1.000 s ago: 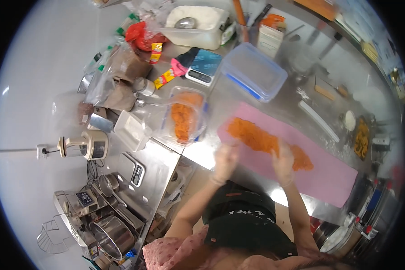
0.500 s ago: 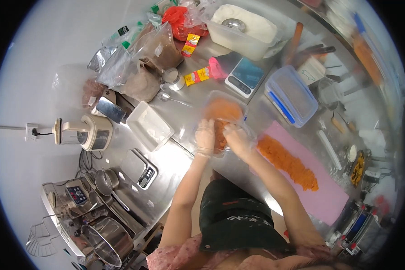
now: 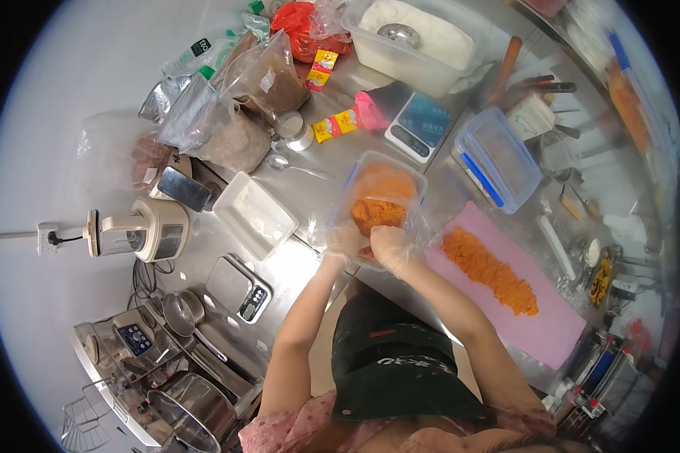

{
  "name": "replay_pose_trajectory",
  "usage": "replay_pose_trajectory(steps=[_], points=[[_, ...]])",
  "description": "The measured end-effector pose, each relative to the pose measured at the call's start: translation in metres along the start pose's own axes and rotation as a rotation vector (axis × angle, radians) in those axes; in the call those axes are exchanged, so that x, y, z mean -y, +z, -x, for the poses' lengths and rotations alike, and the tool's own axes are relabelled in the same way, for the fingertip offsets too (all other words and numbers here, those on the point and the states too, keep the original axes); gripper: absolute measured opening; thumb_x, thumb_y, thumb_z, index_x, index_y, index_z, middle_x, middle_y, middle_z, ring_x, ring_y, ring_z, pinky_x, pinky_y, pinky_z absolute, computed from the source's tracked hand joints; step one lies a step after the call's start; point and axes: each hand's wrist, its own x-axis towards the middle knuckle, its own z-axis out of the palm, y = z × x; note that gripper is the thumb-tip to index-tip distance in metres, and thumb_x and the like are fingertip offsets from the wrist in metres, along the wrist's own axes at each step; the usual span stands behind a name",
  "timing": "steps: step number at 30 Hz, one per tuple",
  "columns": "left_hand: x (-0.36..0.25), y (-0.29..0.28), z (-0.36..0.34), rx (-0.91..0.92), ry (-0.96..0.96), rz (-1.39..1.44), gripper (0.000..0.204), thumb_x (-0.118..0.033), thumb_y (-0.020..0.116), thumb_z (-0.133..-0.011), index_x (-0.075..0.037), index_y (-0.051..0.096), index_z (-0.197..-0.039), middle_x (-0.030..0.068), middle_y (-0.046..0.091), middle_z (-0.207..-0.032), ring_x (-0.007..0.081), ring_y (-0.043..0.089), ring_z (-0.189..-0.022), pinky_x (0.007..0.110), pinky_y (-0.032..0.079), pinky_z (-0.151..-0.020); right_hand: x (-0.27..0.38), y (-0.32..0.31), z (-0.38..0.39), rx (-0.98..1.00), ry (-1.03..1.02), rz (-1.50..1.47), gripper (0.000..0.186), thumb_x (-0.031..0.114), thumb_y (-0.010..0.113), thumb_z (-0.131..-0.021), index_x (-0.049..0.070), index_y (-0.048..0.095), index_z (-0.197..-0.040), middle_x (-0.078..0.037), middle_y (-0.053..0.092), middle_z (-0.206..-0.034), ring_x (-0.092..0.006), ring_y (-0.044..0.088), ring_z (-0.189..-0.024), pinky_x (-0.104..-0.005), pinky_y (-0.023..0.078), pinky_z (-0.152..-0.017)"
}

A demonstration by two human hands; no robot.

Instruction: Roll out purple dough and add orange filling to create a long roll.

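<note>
Loose plastic gloves cover both my hands at the near end of a clear plastic container (image 3: 422,175) holding soft orange mash (image 3: 383,198). My left hand (image 3: 344,238) is closed at the near left corner, its fingertips mostly hidden. Beside it, my right hand (image 3: 390,246) has its fingers curled in against the near edge of the mash. A little orange shows between and below the hands. Thin crinkled plastic shows around both hands. What either hand grips is hidden. Right of the container, a long strip of orange mash (image 3: 491,272) lies on a pink mat (image 3: 540,332).
A blue-edged clear box (image 3: 499,158), a blue-topped scale (image 3: 423,124) and a white powder tub (image 3: 423,64) stand beyond. Leftward are a white tray (image 3: 255,215), a spoon (image 3: 298,167), a second scale (image 3: 238,287), a phone (image 3: 183,189) and a blender (image 3: 159,230).
My hands have drawn nearer to me, to the container's near end, uncovering more of the lumpy mash. The right fingers are now curled more tightly. The whole view has shifted slightly.
</note>
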Motion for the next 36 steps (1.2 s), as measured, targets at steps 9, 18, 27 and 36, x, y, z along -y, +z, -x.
replay_pose_trajectory(steps=[9,18,27,36], points=[[0.035,0.052,-0.036,0.315,-0.044,1.068,0.048,-0.037,0.068,-0.082,0.002,0.068,-0.111,0.0170,0.071,-0.103,0.0253,0.069,-0.086,0.037,0.053,-0.078,-0.002,0.002,0.007,-0.030,0.086,-0.178,0.034,0.032,0.069,-0.084,-0.001,0.068,-0.090,-0.020,0.070,-0.092,-0.0373,0.069,-0.085,-0.0454,0.054,-0.075],[-0.011,0.002,-0.005,0.653,-0.263,0.888,0.043,-0.028,0.062,-0.094,-0.004,0.058,-0.129,0.0131,0.066,-0.119,0.0222,0.065,-0.103,0.035,0.054,-0.085,-0.017,0.017,0.023,-0.017,0.133,-0.051,0.022,0.019,0.062,-0.087,-0.002,0.067,-0.094,-0.022,0.068,-0.094,-0.0359,0.068,-0.089,-0.0432,0.054,-0.079],[0.011,0.048,-0.004,0.939,-0.322,1.480,0.041,-0.038,0.055,-0.099,-0.012,0.052,-0.131,0.0076,0.063,-0.123,0.0227,0.063,-0.110,0.042,0.054,-0.088,-0.005,0.016,0.038,-0.037,0.127,-0.134,0.038,0.020,0.064,-0.085,-0.010,0.059,-0.108,-0.025,0.067,-0.090,-0.0375,0.068,-0.088,-0.0442,0.054,-0.080],[0.009,0.058,0.005,0.852,-0.067,1.677,0.056,-0.058,0.044,-0.098,-0.016,0.050,-0.135,0.0078,0.059,-0.130,0.0239,0.060,-0.116,0.046,0.052,-0.092,-0.008,0.013,0.031,-0.016,0.108,-0.099,0.072,0.040,0.081,-0.072,-0.004,0.053,-0.121,-0.023,0.068,-0.098,-0.0381,0.066,-0.094,-0.0441,0.052,-0.083]])
